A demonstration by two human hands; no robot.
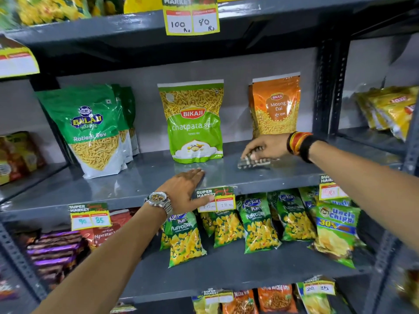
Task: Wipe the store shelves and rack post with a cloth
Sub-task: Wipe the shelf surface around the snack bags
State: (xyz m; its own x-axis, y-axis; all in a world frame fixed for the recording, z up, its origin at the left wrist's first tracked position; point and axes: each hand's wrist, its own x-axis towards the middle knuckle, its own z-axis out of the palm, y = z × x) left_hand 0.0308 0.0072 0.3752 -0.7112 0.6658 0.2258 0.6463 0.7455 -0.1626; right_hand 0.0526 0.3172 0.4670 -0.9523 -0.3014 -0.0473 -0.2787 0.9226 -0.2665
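Note:
A grey metal shelf (140, 177) runs across the middle of the view. My right hand (265, 147) presses a dark patterned cloth (254, 163) flat on the shelf, in front of the orange Moong Dal pack (275, 105). My left hand (186, 189) rests palm down on the shelf's front edge, fingers spread, thumb over a price tag (216, 199). The dark slotted rack post (328, 87) stands upright just right of the orange pack.
A green Bikaji sev pack (195, 121) and green Balaji packs (95, 130) stand on the same shelf. Puffcorn and chips bags (260, 223) fill the shelf below. More price tags hang from the shelf edges. Yellow packs (390, 109) sit in the bay to the right.

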